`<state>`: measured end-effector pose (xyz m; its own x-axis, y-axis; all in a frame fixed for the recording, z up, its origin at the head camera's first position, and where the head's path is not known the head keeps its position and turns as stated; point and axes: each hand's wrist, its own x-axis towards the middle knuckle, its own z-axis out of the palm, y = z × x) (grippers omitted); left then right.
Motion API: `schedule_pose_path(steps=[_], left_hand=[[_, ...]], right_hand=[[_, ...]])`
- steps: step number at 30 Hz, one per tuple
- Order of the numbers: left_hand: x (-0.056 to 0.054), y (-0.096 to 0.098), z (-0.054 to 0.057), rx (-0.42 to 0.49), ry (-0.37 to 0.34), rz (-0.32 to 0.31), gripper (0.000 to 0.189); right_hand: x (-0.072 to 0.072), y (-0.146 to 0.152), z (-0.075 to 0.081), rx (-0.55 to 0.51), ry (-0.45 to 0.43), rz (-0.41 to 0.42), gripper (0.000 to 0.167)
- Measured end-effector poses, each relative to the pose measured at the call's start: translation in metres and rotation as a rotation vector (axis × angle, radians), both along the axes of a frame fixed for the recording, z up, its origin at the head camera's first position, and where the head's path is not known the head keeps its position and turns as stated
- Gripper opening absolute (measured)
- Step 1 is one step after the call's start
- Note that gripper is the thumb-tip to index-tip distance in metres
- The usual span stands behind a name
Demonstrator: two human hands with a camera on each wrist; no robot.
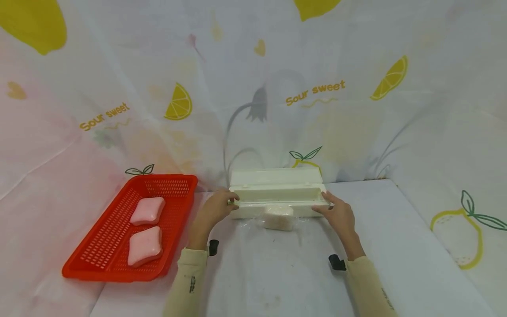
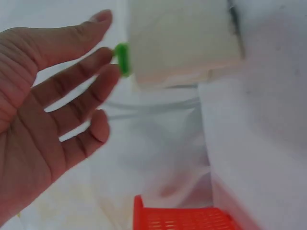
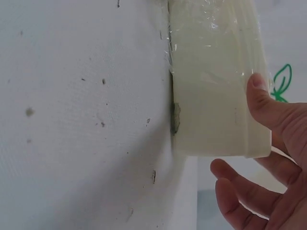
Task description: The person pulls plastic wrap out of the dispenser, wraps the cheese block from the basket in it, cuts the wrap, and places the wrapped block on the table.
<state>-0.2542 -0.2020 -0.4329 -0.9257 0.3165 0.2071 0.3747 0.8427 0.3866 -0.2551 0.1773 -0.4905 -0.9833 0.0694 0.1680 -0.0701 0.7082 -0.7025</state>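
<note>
A long white plastic wrap dispenser (image 1: pixel 277 194) stands on the table with its lid (image 1: pixel 277 177) raised against the back cloth. Against its front leans a pale block (image 1: pixel 278 219) under crinkled clear film. My left hand (image 1: pixel 217 206) is at the dispenser's left end, its fingers loosely bent. In the left wrist view, two fingertips come up to a green tab (image 2: pixel 123 60) on that end. With thumb on the front and a finger round behind, my right hand (image 1: pixel 338 215) grips the right end. The other fingers hang apart from it.
To the left sits a red plastic basket (image 1: pixel 99 235), holding two pink soap bars: a farther soap bar (image 1: pixel 148 210) and a nearer soap bar (image 1: pixel 145 246). White cloth (image 1: pixel 253 273) covers the table. A lemon-print cloth (image 1: pixel 356 132) hangs behind.
</note>
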Motion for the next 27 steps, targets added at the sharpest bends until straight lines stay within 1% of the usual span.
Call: schedule_pose_path(steps=[3, 7, 11, 13, 15, 17, 19, 20, 22, 24, 26, 27], left_hand=[[0.001, 0.005, -0.012, 0.027, 0.073, -0.033, 0.024], [0.001, 0.01, -0.024, 0.012, 0.193, -0.057, 0.021], [0.002, 0.012, -0.031, 0.004, 0.276, -0.044, 0.015], [0.003, 0.013, -0.033, 0.005, 0.304, -0.035, 0.016], [0.005, 0.013, -0.034, 0.008, 0.324, -0.032, 0.016], [0.006, 0.014, -0.035, 0.015, 0.342, -0.036, 0.016], [0.008, 0.015, -0.035, 0.02, 0.354, -0.038, 0.016], [0.01, 0.015, -0.035, 0.02, 0.356, -0.037, 0.017], [0.012, 0.016, -0.036, 0.026, 0.355, -0.035, 0.018], [0.013, 0.016, -0.037, 0.038, 0.352, -0.038, 0.019], [0.014, 0.017, -0.039, 0.052, 0.345, -0.041, 0.02], [0.015, 0.018, -0.041, 0.061, 0.338, -0.041, 0.02]], right_hand=[[0.0, 0.0, 0.001, 0.032, -0.014, 0.011, 0.072], [0.002, -0.002, 0.004, 0.062, -0.024, 0.022, 0.072], [0.003, -0.003, 0.007, 0.125, -0.032, 0.025, 0.072], [0.003, -0.004, 0.007, 0.158, -0.016, 0.021, 0.071], [0.004, -0.005, 0.006, 0.177, 0.021, 0.016, 0.068], [0.005, -0.006, 0.004, 0.177, 0.079, 0.011, 0.062], [0.007, -0.008, 0.002, 0.152, 0.159, 0.014, 0.053], [0.008, -0.01, 0.0, 0.14, 0.208, 0.02, 0.047], [0.008, -0.012, -0.004, 0.119, 0.339, 0.042, 0.037], [0.008, -0.014, -0.008, 0.105, 0.463, 0.068, 0.031], [0.006, -0.015, -0.012, 0.106, 0.564, 0.089, 0.025], [0.006, -0.015, -0.013, 0.104, 0.601, 0.098, 0.024]])
